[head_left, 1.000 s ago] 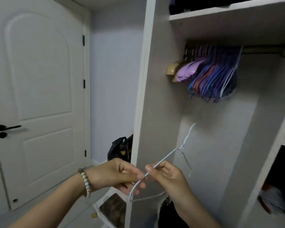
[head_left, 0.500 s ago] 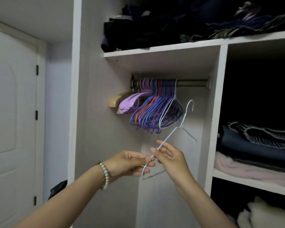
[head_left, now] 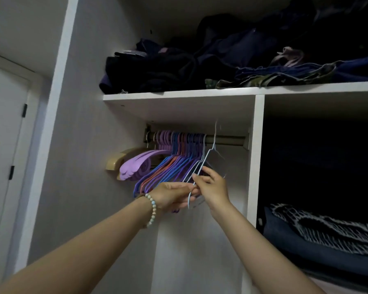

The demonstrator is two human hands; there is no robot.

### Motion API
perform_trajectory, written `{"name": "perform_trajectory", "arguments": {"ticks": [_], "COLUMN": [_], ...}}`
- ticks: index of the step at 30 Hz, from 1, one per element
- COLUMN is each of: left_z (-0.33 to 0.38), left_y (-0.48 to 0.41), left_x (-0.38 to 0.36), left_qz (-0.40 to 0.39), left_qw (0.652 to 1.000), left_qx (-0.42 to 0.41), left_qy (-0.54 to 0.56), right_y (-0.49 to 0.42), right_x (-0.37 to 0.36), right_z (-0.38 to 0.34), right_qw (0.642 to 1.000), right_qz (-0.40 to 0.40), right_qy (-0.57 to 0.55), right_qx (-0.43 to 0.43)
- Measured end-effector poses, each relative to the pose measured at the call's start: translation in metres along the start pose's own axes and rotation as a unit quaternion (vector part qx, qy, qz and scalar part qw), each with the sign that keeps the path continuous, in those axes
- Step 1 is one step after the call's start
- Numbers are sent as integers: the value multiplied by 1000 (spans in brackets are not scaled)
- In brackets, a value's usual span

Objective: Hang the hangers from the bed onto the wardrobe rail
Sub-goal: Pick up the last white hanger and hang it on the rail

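The white wardrobe [head_left: 258, 158] fills the view, its top shelf [head_left: 179, 96] piled with dark folded clothes [head_left: 210, 62], and a side compartment to the right holding more folded fabric [head_left: 319, 230]. Under the shelf runs the wardrobe rail [head_left: 227, 139], bare along its right part. Its left part is crowded with a bunch of purple, blue and orange hangers [head_left: 174, 162], with broad lilac plastic ones [head_left: 136, 166] and a beige one [head_left: 115, 163] at the far left.

Both arms reach up toward the rail. The left hand [head_left: 170, 195], with a bead bracelet [head_left: 152, 209] at the wrist, pinches the lower end of a pale blue wire hanger [head_left: 202, 166]. The right hand [head_left: 210, 187] closes its fingertips around the same wire a little higher. The hanger's hook [head_left: 216, 132] rises in front of the rail, just right of the hung bunch, its tip up near the underside of the shelf; whether it already sits over the rail I cannot tell.

The step in hand looks like the hooking itself. The next move probably calls for carrying the hook over the bar onto the bare stretch, lowering it until it seats, then letting go with both hands without snagging the neighbouring hangers.

Compared with half a second ago, the hanger is higher and closer in: its hook was then below and forward of the rail, and now it is at rail level. The view has also tilted upward.
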State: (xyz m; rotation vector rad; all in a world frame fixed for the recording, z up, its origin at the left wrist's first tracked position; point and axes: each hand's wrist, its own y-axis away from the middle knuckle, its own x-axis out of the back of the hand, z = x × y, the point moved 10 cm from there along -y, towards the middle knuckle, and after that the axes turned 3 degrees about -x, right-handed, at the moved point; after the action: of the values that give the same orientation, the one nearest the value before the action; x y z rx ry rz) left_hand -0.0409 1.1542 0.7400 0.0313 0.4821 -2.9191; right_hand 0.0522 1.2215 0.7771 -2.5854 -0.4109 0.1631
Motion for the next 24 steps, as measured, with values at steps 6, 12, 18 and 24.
{"name": "perform_trajectory", "arguments": {"ticks": [6, 12, 18, 24], "left_z": [5, -10, -24, -13], "left_y": [-42, -55, -38, -2], "left_x": [9, 20, 43, 88], "left_qz": [22, 36, 63, 98], "left_qw": [999, 998, 995, 990], "left_qx": [7, 37, 44, 24], "left_qy": [-38, -45, -70, -102], "right_y": [-45, -63, -50, -14], "right_x": [-2, -7, -9, -23], "right_z": [14, 37, 51, 3], "right_qw": [999, 995, 993, 986], "right_qz": [30, 36, 9, 7], "right_qy": [33, 70, 82, 164], "right_qx": [-27, -64, -81, 28]}}
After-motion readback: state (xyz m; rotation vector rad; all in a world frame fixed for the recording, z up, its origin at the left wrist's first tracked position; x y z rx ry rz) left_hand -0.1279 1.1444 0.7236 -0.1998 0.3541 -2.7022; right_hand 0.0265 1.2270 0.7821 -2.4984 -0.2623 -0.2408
